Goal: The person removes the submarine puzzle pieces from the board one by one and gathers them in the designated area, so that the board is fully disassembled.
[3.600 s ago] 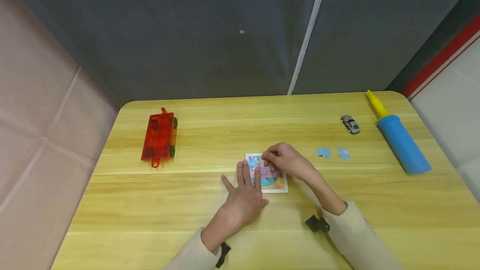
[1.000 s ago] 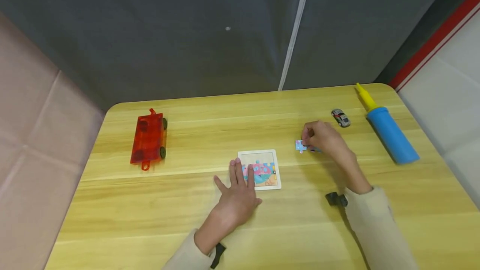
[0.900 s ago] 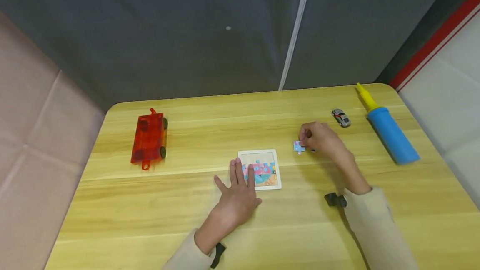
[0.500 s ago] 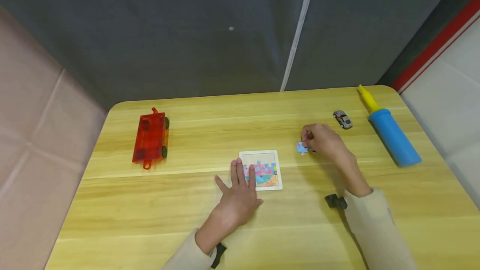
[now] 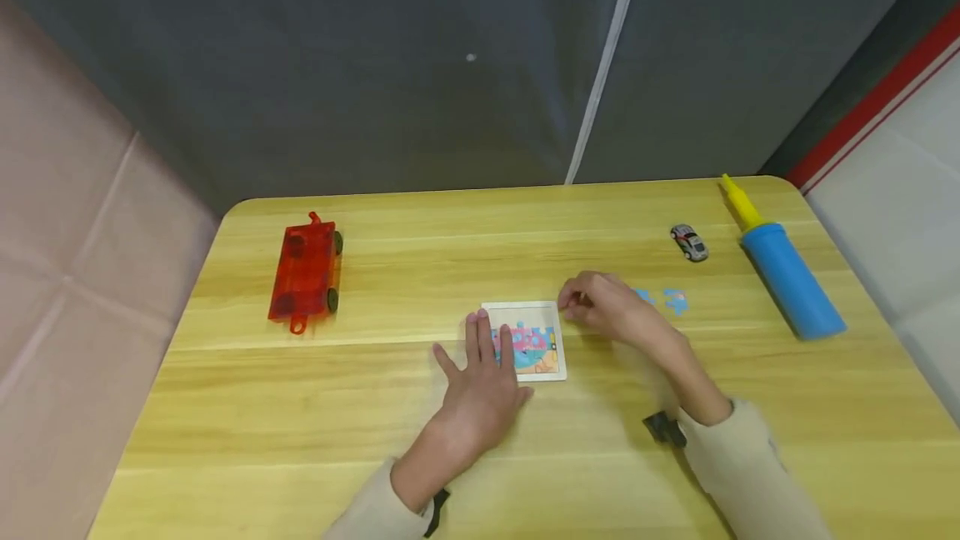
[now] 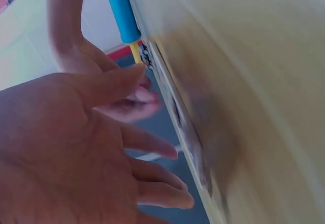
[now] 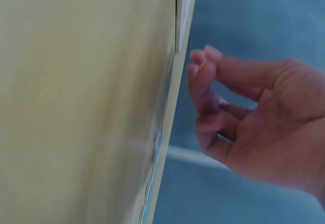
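Observation:
Under the spread, straight fingers of my left hand (image 5: 483, 407) sits a small square jigsaw puzzle (image 5: 551, 375) with a white frame. Its lower part holds pink, teal and orange pieces; bare backing shows along the top. My right hand (image 5: 611, 311) is beside the puzzle's upper right corner. Its fingers are curled and the thumb meets the fingertips (image 7: 205, 61) in the right wrist view, with nothing visible in the pinch. To its right lie loose puzzle pieces: a blue piece (image 5: 643, 296), partly hidden by the hand, and a blue and pink piece (image 5: 676, 301).
A clear red toy wagon (image 5: 303, 273) stands at the left of the wooden table (image 5: 300, 423). Toward the back right is a small silver toy car (image 5: 689, 242), with a blue and yellow hand pump (image 5: 793, 280) beyond it. A grey curtain (image 5: 375, 65) hangs behind the table.
My right hand has gone from the loose pieces leftward to the puzzle's corner. Compared with the oldest frame, the puzzle's top row of pieces is gone. The left hand stays on the puzzle.

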Motion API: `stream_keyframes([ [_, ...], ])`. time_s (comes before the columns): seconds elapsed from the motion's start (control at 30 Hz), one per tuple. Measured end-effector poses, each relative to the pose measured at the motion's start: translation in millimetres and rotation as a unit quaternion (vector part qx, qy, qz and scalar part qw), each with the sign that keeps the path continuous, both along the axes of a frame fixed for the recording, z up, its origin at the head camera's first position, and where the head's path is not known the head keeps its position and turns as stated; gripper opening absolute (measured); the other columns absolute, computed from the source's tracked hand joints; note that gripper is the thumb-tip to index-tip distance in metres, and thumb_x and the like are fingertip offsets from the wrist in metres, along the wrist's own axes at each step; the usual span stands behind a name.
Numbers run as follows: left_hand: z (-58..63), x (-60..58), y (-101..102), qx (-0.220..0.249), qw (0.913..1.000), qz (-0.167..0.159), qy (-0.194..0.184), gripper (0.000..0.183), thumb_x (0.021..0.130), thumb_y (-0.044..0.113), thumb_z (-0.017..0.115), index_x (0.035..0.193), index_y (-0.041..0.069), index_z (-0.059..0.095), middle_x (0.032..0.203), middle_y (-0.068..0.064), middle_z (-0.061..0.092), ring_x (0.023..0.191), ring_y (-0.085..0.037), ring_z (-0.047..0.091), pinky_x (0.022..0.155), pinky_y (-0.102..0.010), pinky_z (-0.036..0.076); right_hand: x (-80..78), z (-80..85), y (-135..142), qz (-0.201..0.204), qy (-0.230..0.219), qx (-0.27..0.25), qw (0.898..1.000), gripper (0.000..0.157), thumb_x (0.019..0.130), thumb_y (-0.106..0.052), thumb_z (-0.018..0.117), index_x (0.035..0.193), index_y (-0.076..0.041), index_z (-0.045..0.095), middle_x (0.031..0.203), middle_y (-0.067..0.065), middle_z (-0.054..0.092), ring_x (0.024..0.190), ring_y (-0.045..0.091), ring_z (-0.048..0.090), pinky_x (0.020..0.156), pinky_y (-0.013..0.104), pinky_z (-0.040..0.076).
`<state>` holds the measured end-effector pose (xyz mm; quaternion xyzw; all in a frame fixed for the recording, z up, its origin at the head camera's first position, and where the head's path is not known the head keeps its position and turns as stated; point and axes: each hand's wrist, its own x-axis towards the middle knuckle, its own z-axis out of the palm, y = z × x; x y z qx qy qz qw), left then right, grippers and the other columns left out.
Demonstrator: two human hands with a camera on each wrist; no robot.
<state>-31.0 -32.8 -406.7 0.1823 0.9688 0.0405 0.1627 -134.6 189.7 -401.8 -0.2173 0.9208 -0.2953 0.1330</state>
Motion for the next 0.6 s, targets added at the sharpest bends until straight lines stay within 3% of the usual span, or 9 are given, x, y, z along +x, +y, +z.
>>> stream_keyframes([
  [0.13,-1.6,4.5,10,-0.006,0.9999,-0.016,-0.001,0.082,0.112,0.052,0.057,0.166,-0.007,0.039,0.176,-0.034,0.024,0.167,-0.049,0.021,0.116,-0.085,0.033,10.4,-2.4,-16,0.031,-0.004,0.006,0.999,0.01,0.099,0.005,0.073,0.098,-0.002,0.08,0.094,0.006,0.077,0.085,0.016,0.067,0.08,0.036,0.061],
  [0.4,4.6,8.6,19,-0.033,0.9991,-0.012,-0.024,0.082,0.111,0.051,0.06,0.166,-0.006,0.039,0.177,-0.033,0.024,0.167,-0.05,0.02,0.119,-0.076,0.04,12.8,-4.9,-27,0.016,-0.008,0.032,0.999,0.012,0.1,0.004,0.074,0.092,-0.004,0.077,0.09,0.005,0.071,0.082,0.015,0.062,0.076,0.033,0.057],
  [0.6,2.9,8.3,22,-0.049,0.9984,-0.022,-0.015,0.081,0.111,0.05,0.06,0.166,-0.006,0.04,0.175,-0.033,0.027,0.165,-0.051,0.024,0.118,-0.072,0.044,12.3,-6.9,-29,0.014,-0.027,0.038,0.999,0.013,0.102,0.002,0.074,0.091,-0.005,0.072,0.089,0.005,0.065,0.081,0.016,0.057,0.074,0.03,0.051],
])
